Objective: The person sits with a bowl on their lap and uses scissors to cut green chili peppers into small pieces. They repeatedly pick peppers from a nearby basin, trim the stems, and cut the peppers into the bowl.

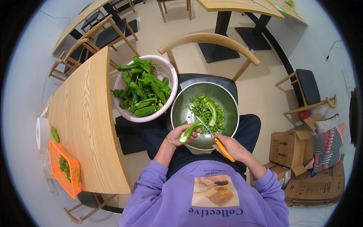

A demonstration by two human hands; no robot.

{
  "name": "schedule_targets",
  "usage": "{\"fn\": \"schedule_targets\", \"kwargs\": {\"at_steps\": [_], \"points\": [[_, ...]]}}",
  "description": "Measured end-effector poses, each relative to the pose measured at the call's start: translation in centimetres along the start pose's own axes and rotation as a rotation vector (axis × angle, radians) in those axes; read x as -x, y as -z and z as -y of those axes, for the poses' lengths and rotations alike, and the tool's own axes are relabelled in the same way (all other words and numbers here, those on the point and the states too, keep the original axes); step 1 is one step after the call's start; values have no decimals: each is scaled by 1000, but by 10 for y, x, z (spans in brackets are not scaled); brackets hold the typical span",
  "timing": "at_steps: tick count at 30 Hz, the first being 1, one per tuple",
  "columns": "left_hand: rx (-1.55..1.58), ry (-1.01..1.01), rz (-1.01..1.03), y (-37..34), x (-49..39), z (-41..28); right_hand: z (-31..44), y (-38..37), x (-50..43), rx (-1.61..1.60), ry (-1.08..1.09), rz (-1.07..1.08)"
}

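My left hand [181, 135] holds a split green pepper [189, 131] over the near rim of a perforated metal colander [233, 113]. In my right hand [233, 147] is a yellow-handled cutting tool [224, 149], either scissors or a knife, its blade meeting the pepper's far end. Chopped green pepper [218, 119] lies in the colander with a longer pale-sided piece [211, 113] on top. The colander rests at the front of a black chair seat [192, 78], by my lap. To its left, a pale pink basin [117, 109] holds many whole green peppers [153, 85].
A wooden table [88, 113] stands at left, bearing an orange plastic basket [76, 173] with green pieces, a single green pepper [54, 134] and a white paper roll [42, 133]. The chair's curved wooden back [210, 38] rises beyond the colander. Cardboard boxes [286, 149] and a patterned cushion [327, 150] are at right.
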State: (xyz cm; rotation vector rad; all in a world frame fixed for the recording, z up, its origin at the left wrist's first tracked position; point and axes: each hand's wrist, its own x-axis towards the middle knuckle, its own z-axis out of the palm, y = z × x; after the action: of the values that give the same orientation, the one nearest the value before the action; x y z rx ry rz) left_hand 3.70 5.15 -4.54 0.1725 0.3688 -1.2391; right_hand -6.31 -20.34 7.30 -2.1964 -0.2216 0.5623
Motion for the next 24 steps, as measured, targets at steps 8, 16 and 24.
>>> {"fn": "schedule_targets", "kwargs": {"at_steps": [8,16,24], "points": [[63,-23,0,2,3,0,0,7,3,-55,-129,162],[-372,-152,-231,-18,4,8,-4,-4,1,-28,68,61],[-367,-211,-211,-11,4,4,7,3,0,-116,-218,208]]}}
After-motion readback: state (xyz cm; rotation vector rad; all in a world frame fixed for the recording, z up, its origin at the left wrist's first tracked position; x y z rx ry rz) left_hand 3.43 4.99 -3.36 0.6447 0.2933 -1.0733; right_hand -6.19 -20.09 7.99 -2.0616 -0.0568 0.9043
